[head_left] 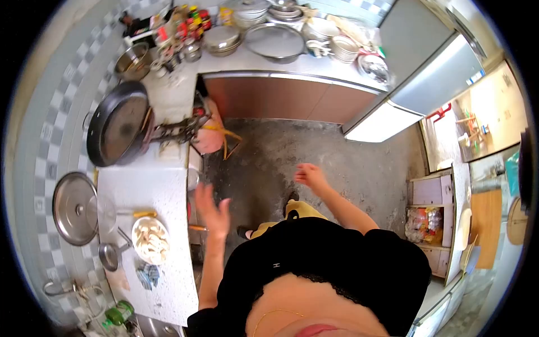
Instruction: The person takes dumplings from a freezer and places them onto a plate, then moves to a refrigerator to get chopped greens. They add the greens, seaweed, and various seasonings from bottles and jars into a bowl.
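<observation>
My left hand [212, 212] is raised beside the edge of the white counter [120, 185]. Its fingers are spread with nothing in them, slightly blurred. Near it on the counter sits a white bowl [150, 240] filled with pale, sliced-looking pieces. My right hand [311, 175] hangs in the air over the grey floor [269, 146]. Its fingers are loosely bent and I see nothing in them. Neither hand touches anything.
A large black wok [119, 123] stands at the left, by a gas stove. A metal lid [76, 209], a small saucepan [109, 255] and a striped cloth [147, 276] are nearby. Dishes and a wide metal tray [275, 40] line the back counter. A fridge [393, 109] stands right.
</observation>
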{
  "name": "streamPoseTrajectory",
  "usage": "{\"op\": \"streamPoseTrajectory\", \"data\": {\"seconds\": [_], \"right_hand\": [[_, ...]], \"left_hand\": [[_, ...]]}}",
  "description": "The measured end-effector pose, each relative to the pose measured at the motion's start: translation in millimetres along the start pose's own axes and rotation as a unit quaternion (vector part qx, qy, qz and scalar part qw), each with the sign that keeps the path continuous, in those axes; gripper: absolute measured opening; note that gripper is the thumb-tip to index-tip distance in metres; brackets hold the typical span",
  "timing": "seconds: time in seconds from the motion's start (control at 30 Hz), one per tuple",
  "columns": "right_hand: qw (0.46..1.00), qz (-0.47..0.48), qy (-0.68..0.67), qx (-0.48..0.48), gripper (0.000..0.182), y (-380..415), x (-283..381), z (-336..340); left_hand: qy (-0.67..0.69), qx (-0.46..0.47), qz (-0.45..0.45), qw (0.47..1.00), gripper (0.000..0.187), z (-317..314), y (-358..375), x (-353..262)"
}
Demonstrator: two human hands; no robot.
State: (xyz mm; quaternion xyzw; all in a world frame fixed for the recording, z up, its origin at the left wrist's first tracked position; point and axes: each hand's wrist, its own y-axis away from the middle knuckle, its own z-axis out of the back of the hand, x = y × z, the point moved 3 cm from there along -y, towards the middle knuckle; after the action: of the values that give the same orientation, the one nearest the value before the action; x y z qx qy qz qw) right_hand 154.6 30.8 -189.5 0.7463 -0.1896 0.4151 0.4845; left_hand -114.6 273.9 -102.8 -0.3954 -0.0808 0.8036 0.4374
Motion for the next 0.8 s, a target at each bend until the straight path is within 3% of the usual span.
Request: {"op": "streamPoseTrajectory", "data": {"seconds": [0.1,0.13,0.17,0.2,0.23,0.27,0.3,0.37,0.4,0.43,0.47,0.5,0.57,0.6,0.67,0.7,0.73,0.77,0.8], "right_hand": [[0.963,-0.127,-0.165,0.172,0.044,-18.0,11.2,-57.5],[0.934,-0.102,-0.175,0.294,0.044,-13.7,29.1,-79.7],[0.891,-0.075,-0.181,0.409,0.044,3.0,53.4,-90.3],[0.892,-0.065,-0.186,0.407,0.044,8.9,79.2,-75.7],[0.922,0.007,-0.166,0.351,0.043,6.8,112.6,-60.1],[0.944,0.079,-0.146,0.286,0.043,8.8,147.9,-41.1],[0.945,0.086,-0.155,0.275,0.043,27.2,184.8,-22.4],[0.897,0.356,0.056,0.257,0.047,69.8,252.9,17.3],[0.9,0.357,0.055,0.246,0.047,68.4,258.2,34.6],[0.852,0.476,0.142,0.169,0.049,68.6,268.9,50.9],[0.777,0.582,0.224,0.087,0.052,67.0,280.6,66.4],[0.776,0.586,0.221,0.077,0.052,51.5,280.6,84.8],[0.625,0.629,0.462,0.022,0.058,3.5,254.7,127.1],[0.636,0.632,0.441,0.03,0.064,-19.5,247.3,163.6],[0.507,0.574,0.626,-0.147,0.064,-48.7,266.5,224.0],[0.596,0.455,0.636,-0.182,0.06,-70.4,270.0,270.2],[0.673,0.322,0.631,-0.213,0.056,-86.7,269.0,311.7],[0.787,0.156,0.553,-0.226,0.044,-77.0,304.3,339.8],[0.692,0.382,0.517,-0.329,0.039,-99.9,312.6,386.7]], "left_hand": [[0.161,0.082,-0.166,0.969,0.054,-94.8,-55.5,-120.1],[0.209,0.104,-0.237,0.943,0.053,-126.6,-69.9,-146.4],[0.209,0.107,-0.249,0.94,0.053,-148.3,-86.6,-158.8],[0.247,0.045,-0.284,0.925,0.051,-163.3,-103.1,-170.3],[0.284,-0.014,-0.322,0.903,0.049,-173.6,-123.1,-179.6],[0.192,-0.012,-0.307,0.932,0.045,-185.8,-143.5,-191.1],[0.212,0.005,-0.222,0.952,0.042,-196.5,-166.0,-205.1],[0.315,0.125,0.02,0.941,0.046,-262.2,-194.8,-196.9],[0.32,0.134,0.016,0.938,0.046,-282.5,-198.1,-214.3],[0.578,0.218,0.162,0.77,0.053,-308.3,-199.4,-231.3],[0.76,0.277,0.29,0.511,0.061,-330.5,-200.9,-255.3],[0.768,0.363,0.193,0.491,0.074,-346.9,-197.4,-286.3],[0.792,0.449,0.229,0.345,0.072,-343.6,-192.3,-351.6],[0.788,0.453,0.233,0.347,0.072,-346.1,-197.1,-367.6],[0.719,0.446,0.324,0.424,0.063,-365.8,-219.8,-386.0],[0.716,0.448,0.326,0.425,0.063,-378.8,-235.3,-389.4],[0.669,0.471,0.262,0.511,0.058,-387.6,-253.3,-384.1],[0.615,0.49,0.188,0.589,0.052,-400.4,-278.2,-381.5],[0.587,0.458,0.208,0.634,0.049,-430.1,-306.3,-366.0]]}}
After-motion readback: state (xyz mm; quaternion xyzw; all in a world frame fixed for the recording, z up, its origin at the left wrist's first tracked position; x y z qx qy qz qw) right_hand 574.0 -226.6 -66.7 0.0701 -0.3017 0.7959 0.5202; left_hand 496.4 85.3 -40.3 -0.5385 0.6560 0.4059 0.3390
